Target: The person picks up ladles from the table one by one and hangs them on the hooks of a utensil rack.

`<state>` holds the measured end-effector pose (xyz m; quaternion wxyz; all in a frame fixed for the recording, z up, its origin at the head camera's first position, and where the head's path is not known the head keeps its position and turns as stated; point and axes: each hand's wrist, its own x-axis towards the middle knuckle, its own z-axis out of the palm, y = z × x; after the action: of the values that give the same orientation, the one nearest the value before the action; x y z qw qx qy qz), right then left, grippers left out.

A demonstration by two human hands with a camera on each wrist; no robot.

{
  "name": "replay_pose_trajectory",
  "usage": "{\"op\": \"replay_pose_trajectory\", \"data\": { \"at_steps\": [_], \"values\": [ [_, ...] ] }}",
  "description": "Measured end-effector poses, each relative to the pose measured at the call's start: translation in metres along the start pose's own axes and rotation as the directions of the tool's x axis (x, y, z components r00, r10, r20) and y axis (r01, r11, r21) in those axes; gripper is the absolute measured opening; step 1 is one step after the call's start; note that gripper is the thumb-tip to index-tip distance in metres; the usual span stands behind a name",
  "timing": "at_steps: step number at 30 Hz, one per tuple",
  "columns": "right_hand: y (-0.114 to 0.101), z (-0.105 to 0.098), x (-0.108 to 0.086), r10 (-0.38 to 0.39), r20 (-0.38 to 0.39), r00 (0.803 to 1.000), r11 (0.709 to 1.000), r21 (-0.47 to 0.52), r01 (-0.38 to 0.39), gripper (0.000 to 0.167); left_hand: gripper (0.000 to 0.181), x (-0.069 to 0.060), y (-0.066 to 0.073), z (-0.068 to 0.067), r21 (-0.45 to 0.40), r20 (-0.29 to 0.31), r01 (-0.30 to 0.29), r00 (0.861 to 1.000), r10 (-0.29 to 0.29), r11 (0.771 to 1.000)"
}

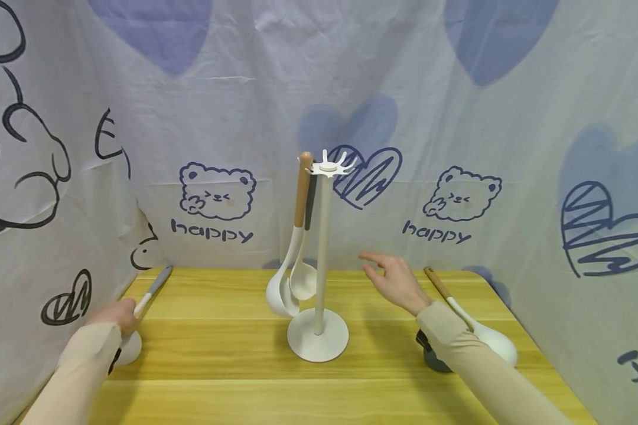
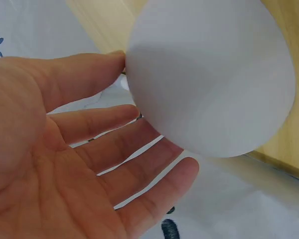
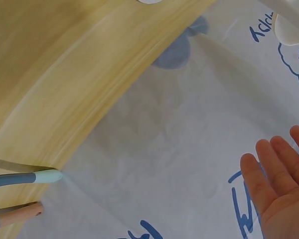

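Racking utensils, it seems! Left grip (image 1: pixel 113 316) sits loosely parted at the grey-handled utensil (image 1: pixel 159 282), contact unclear; right grip (image 1: pixel 394 281) spreads empty. Next calls for pinching, lifting standward to the white rack (image 1: pixel 323 254).

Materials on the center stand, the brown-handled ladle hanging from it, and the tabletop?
Stand: coated metal or plastic, can't tell which; even off-white, looks matte.
Ladle: brown handle looks like wood or a wood-tone plastic; bowl probably silicone or plastic, smooth white with soft shading.
Tabletop: wood or wood-print laminate; streaky yellow grain, smooth-looking finish.
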<state>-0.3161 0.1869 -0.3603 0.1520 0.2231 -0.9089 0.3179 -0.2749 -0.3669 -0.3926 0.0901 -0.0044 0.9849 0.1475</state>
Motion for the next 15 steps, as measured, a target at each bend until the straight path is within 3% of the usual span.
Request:
{"op": "replay_pose_trajectory", "data": {
  "at_steps": [8, 15],
  "values": [
    [-0.001, 0.000, 0.001, -0.020, -0.004, 1.000, 1.000, -0.007, 0.020, 0.034, 0.012, 0.001, -0.005, 0.004, -0.031, -0.010, 0.027, 1.000, -0.028, 0.999],
    [-0.001, 0.002, 0.001, -0.027, 0.005, 1.000, 1.000, -0.006, 0.027, 0.033, 0.020, 0.007, -0.011, 0.008, -0.005, -0.024, 0.055, 0.998, -0.055, 0.998]
  ]
}}
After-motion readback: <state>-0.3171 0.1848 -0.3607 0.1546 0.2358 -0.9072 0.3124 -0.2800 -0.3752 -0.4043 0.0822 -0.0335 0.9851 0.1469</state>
